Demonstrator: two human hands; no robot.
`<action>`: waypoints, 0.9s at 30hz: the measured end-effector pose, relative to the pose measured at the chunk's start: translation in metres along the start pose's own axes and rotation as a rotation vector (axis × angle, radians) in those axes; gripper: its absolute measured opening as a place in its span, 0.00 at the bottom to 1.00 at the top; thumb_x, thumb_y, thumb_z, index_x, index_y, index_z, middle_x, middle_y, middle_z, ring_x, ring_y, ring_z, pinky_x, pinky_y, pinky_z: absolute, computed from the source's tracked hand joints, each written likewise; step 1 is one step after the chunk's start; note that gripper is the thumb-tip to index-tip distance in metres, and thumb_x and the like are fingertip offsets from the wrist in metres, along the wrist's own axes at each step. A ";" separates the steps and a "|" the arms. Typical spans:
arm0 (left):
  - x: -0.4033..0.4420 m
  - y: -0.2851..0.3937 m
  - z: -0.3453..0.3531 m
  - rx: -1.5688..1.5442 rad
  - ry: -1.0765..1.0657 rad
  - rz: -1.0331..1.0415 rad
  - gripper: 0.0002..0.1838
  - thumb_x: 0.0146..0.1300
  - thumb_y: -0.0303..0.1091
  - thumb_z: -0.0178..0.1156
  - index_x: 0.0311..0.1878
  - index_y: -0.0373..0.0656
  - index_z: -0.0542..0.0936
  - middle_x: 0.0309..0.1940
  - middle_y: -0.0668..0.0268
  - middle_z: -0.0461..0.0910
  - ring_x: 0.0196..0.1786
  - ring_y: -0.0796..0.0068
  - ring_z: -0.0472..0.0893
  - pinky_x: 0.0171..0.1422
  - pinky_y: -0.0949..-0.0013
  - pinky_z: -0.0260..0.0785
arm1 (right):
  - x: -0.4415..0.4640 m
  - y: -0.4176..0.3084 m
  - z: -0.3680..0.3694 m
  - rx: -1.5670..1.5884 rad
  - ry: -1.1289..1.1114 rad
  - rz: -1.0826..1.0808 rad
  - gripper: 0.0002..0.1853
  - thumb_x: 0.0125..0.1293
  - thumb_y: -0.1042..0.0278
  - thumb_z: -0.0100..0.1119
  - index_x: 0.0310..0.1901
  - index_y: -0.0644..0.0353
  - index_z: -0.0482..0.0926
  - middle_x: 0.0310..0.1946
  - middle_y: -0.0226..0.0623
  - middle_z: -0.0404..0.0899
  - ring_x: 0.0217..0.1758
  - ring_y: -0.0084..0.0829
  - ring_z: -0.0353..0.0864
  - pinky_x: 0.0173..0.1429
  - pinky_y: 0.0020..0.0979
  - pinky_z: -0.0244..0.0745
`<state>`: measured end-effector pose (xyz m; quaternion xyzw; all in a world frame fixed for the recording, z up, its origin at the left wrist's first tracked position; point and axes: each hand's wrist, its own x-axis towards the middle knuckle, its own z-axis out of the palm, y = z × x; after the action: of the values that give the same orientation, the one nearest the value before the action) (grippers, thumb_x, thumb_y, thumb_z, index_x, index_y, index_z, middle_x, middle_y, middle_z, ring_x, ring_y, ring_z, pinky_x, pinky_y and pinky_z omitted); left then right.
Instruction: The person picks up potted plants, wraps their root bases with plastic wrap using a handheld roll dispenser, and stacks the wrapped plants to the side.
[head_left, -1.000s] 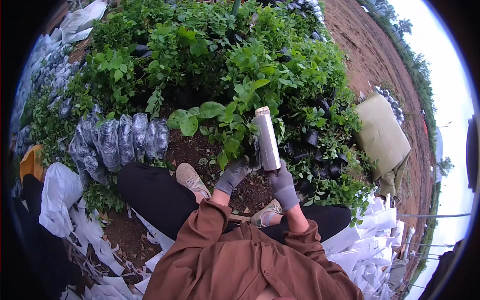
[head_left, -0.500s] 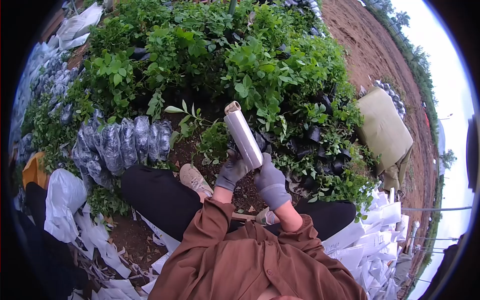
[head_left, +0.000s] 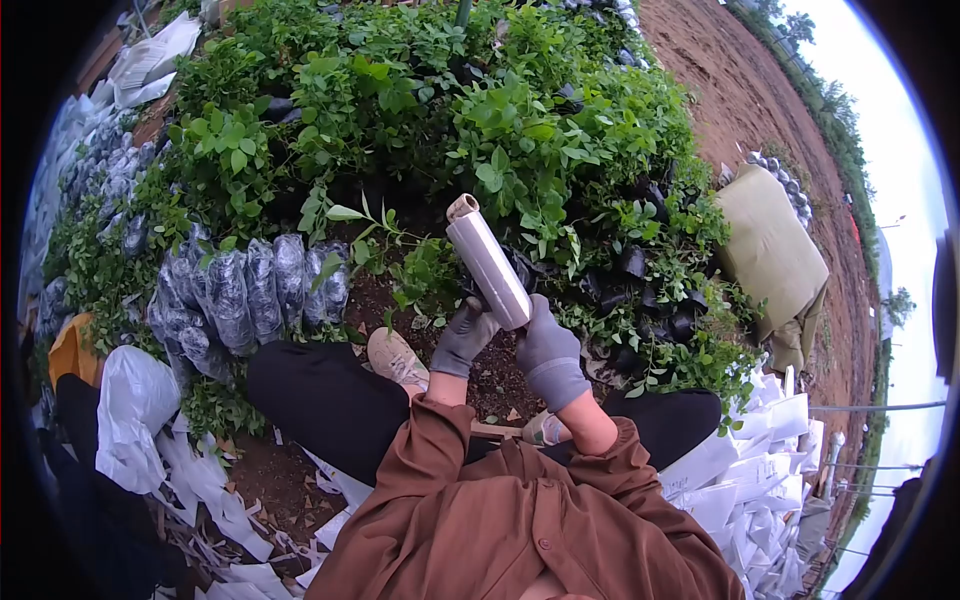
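Dark brown soil (head_left: 495, 380) spreads beneath the shiny, pale plastic film roll (head_left: 488, 265), whose lower end your gray-gloved right hand (head_left: 553, 358) has its fingers clamped on; hold its tilt steady and support it lightly with your gray-gloved left hand (head_left: 462, 342), whose fingers curl beside it, their grip impossible to tell. Compared with a second ago, the roll leans further left.

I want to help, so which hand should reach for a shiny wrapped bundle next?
Probably the left hand: it is nearer the wrapped bundles. The right hand is farther across, with its fingers at the lower end of the roll.
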<state>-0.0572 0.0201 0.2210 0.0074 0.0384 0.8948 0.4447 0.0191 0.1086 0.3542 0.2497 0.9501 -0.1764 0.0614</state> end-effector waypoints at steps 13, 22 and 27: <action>0.014 -0.012 -0.021 -0.268 0.156 0.155 0.26 0.61 0.32 0.59 0.61 0.35 0.65 0.60 0.58 0.68 0.63 0.62 0.67 0.72 0.58 0.55 | 0.000 0.011 0.004 0.048 0.034 0.009 0.22 0.58 0.66 0.57 0.52 0.53 0.61 0.30 0.50 0.79 0.31 0.55 0.78 0.34 0.50 0.71; 0.027 -0.022 -0.081 -0.012 0.158 0.195 0.12 0.60 0.34 0.59 0.46 0.42 0.77 0.51 0.59 0.77 0.54 0.63 0.76 0.66 0.52 0.63 | -0.006 0.047 0.022 0.507 0.175 0.024 0.24 0.58 0.69 0.57 0.57 0.55 0.64 0.33 0.51 0.78 0.35 0.52 0.79 0.37 0.40 0.73; 0.023 -0.022 -0.056 0.211 0.374 0.249 0.10 0.57 0.39 0.62 0.39 0.46 0.79 0.46 0.63 0.79 0.50 0.64 0.78 0.59 0.50 0.68 | -0.002 0.064 0.010 0.850 0.179 0.008 0.20 0.59 0.67 0.55 0.54 0.55 0.66 0.25 0.43 0.75 0.21 0.40 0.75 0.22 0.35 0.67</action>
<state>-0.0568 0.0483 0.1632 -0.1071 0.2123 0.9195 0.3131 0.0530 0.1564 0.3255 0.2708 0.7937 -0.5293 -0.1287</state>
